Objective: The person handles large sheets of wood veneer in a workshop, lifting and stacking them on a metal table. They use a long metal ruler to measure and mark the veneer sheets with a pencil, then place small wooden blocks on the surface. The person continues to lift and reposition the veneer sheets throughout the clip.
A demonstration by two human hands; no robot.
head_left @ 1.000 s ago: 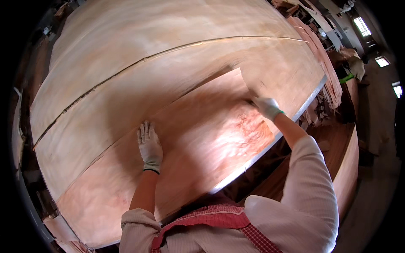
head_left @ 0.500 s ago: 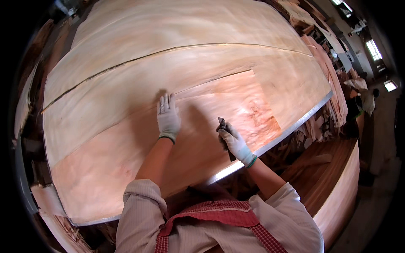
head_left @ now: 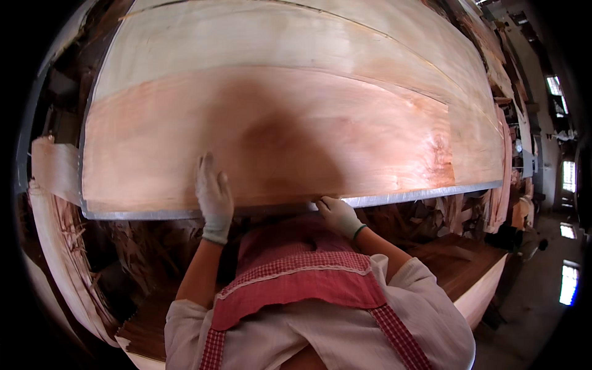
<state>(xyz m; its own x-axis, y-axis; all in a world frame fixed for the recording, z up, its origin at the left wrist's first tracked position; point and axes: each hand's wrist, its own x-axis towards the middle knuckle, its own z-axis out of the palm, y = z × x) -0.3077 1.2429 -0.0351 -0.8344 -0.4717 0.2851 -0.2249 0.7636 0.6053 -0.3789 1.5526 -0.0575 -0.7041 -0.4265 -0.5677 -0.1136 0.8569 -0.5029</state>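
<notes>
A reddish wood veneer sheet (head_left: 271, 142) lies over paler veneer (head_left: 296, 40) on a broad table. My left hand (head_left: 214, 196), in a white glove, is open at the table's front edge, with its outstretched fingers against the left-middle part of the reddish sheet. My right hand (head_left: 340, 216), gloved too, is closed at the metal-faced front edge. Only a small dark bit shows by its fingertips; the knife seen in it earlier is mostly hidden. Shadows fall across the middle of the sheet.
A silvery metal strip (head_left: 425, 195) runs along the table's front edge. Veneer scraps (head_left: 132, 253) hang below it. To the right stands a stack of brown veneer sheets (head_left: 456, 262). More pale strips (head_left: 71, 246) droop at the left.
Both hands have drawn back from over the veneer to the front edge. The knife blade, which pointed up in my right hand, no longer shows. The view has turned.
</notes>
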